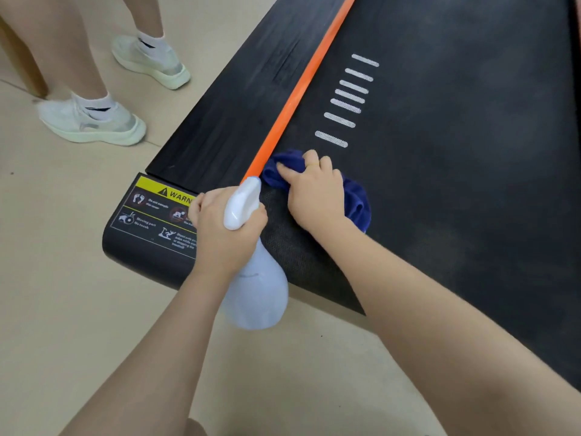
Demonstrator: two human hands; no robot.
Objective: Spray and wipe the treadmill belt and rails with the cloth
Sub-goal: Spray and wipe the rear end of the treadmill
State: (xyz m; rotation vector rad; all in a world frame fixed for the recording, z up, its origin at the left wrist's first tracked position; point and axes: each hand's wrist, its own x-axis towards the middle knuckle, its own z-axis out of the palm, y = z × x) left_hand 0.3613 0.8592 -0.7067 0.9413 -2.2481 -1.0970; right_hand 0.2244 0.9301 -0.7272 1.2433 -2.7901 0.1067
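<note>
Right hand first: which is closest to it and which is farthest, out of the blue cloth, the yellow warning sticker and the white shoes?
1. Blue cloth: right under the right hand, on the belt.
2. Yellow warning sticker: to the left, past the orange strip, on the treadmill's end corner.
3. White shoes: farthest, on the floor at upper left.

cloth (355,199): dark blue, bunched up, lying on the belt right under the right hand's fingers (292,174), a fold poking out past the fingertips, more spilling out behind the palm

spray bottle (254,297): pale bluish, white head, tilted with the nozzle pointing away, left hand's fingers (201,206) curled round the neck, fat body hanging below the wrist

belt (456,146): black, dusty-looking, white dashes just beyond the cloth fingertips

rail (239,111): black side strip with an orange edge, starts right by the nozzle
</note>
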